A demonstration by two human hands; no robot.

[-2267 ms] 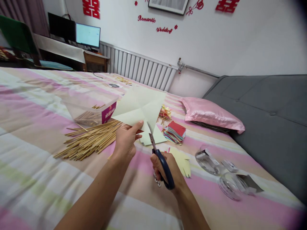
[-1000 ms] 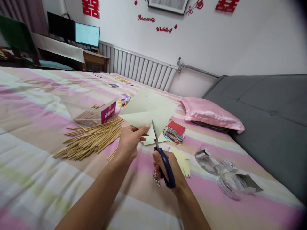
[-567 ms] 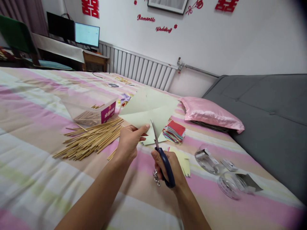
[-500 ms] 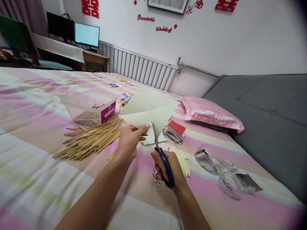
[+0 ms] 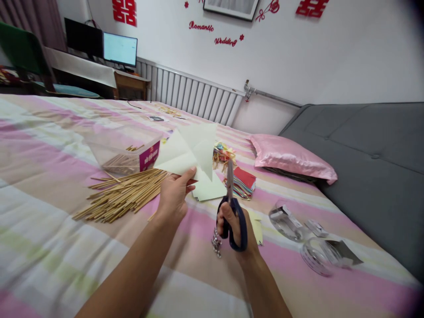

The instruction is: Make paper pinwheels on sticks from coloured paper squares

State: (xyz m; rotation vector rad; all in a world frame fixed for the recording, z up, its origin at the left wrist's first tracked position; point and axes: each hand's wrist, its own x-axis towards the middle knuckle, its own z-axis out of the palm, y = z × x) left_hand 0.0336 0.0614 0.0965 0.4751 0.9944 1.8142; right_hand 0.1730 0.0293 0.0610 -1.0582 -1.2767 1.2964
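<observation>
Head | pale green creased paper (image 5: 185, 152) pinched, left fingers (image 5: 188, 174) | right fingers (image 5: 232, 221) gripping scissors (image 5: 233, 207)

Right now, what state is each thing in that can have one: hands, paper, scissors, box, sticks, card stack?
Left hand: pinching the pale green paper sheet, held up off the bed.
Right hand: gripping the blue-handled scissors, blades shut, clear of the sheet.
Clear plastic box: open, sticks inside.
Bamboo sticks: loose pile.
Coloured card stack: flat, red on top.
</observation>
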